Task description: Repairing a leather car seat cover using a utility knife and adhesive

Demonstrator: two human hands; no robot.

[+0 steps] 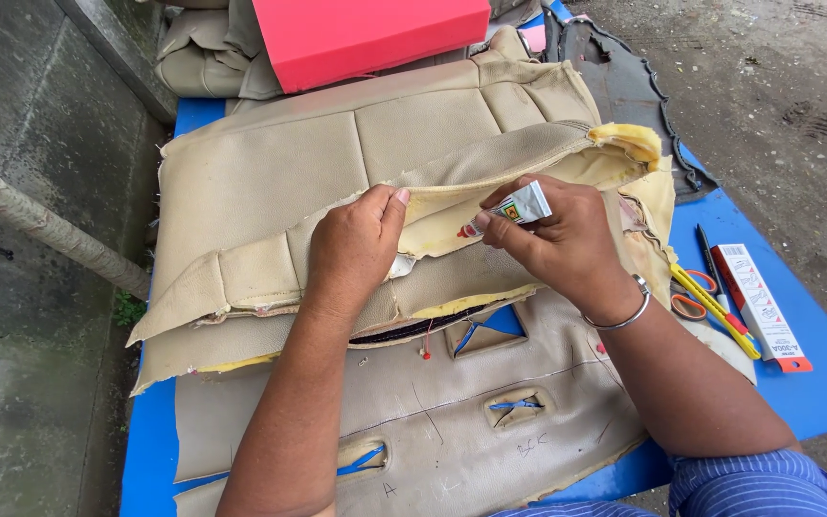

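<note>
Head view — one glue tube (514, 208), two hands

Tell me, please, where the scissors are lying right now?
In the head view the scissors lie on the blue table at the right, between the beige seat cover and the long white box.

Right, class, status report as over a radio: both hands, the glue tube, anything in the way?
Left hand pinching up beige cover flap. Right hand gripping glue tube, nozzle at yellow foam. Scissors and box off right, nothing in the way.
</note>
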